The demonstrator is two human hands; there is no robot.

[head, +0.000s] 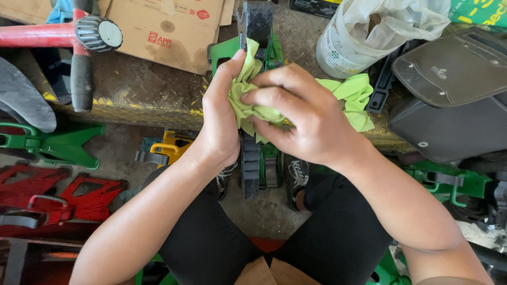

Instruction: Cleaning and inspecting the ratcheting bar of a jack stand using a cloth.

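Left hand [221,113] curled around a bunched yellow-green cloth [248,100], thumb up along its top edge. Right hand [301,113] closed over the same cloth from the other side, fingers pressing it inward; loose end of the cloth trails out past the right wrist. Cloth is wrapped about a dark upright toothed bar [251,163], which runs from above the hands to below them (probably part of a green ratchet stand [272,53], base hidden). Beyond the right hand: a white plastic bucket [343,50] and dark grey covers [449,95]. Out past the left hand: a yellow clamp [171,148], a green stand [58,142], red stands [79,195], cardboard [169,29].
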